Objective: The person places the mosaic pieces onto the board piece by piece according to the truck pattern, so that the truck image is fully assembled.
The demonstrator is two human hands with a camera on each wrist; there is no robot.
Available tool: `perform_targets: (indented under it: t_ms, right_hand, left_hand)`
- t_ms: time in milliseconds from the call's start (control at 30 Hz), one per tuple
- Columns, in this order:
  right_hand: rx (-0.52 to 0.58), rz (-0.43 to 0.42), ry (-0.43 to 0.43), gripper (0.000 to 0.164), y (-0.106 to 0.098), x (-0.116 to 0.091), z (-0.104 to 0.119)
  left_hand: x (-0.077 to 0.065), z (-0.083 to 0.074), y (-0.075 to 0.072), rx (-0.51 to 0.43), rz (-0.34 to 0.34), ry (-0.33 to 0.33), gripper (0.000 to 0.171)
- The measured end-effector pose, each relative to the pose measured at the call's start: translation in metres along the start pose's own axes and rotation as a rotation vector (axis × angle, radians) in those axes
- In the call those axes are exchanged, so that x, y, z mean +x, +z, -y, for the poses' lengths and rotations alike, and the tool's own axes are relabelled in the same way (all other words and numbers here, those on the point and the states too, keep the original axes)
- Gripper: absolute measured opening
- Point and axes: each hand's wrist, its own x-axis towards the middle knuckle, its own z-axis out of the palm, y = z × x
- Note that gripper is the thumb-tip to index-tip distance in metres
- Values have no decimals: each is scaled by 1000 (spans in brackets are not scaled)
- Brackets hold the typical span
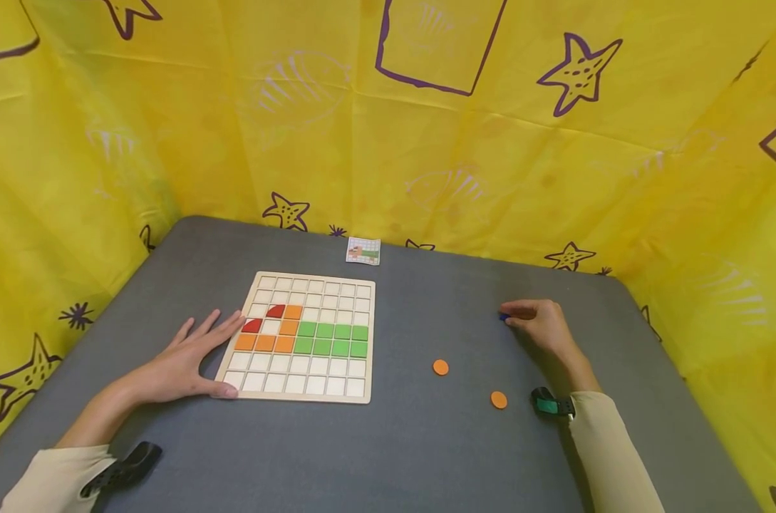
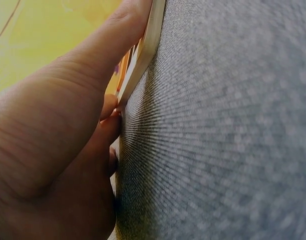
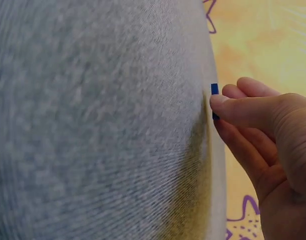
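Note:
A wooden grid board lies on the table, partly filled with green squares, orange squares and two red quarter-round pieces. My left hand rests at its left side, fingers spread and nearly straight, with fingertips at the edge and the thumb on the near corner. In the left wrist view the thumb lies along the board's pale rim. Off to the right, my right hand pinches a small flat blue piece between thumb and fingers, close over the table.
Two orange discs lie on the grey table between the board and my right forearm. Behind the board is a small picture card with a coloured grid pattern. A yellow curtain with sea-creature drawings encloses the table's back and sides.

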Motion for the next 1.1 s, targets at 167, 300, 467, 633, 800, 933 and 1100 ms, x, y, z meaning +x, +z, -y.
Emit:
perform_targets:
  t_ms: [167, 300, 467, 633, 800, 933, 1100]
  right_hand:
    - [12, -26, -2, 25, 3, 3, 7]
    - [16, -35, -8, 25, 6, 5, 14]
    - [13, -16, -21, 25, 11, 8, 24]
    - [12, -5, -32, 24, 16, 12, 32]
    - [25, 11, -35, 24, 22, 14, 38]
    - [15, 15, -39, 24, 26, 17, 44]
    - [16, 13, -65, 23, 31, 22, 53]
  left_hand:
    - [0, -1, -2, 7, 1, 8, 116]
    - [1, 0, -2, 8, 5, 6, 117]
    - [2, 0, -1, 1, 7, 2, 117]
    - [1, -1, -1, 1, 7, 6, 117]
    - [2, -1, -1, 3, 12, 9, 117]
    - [1, -1, -1, 2, 13, 9, 116]
    - [0, 1, -1, 5, 12, 3, 116]
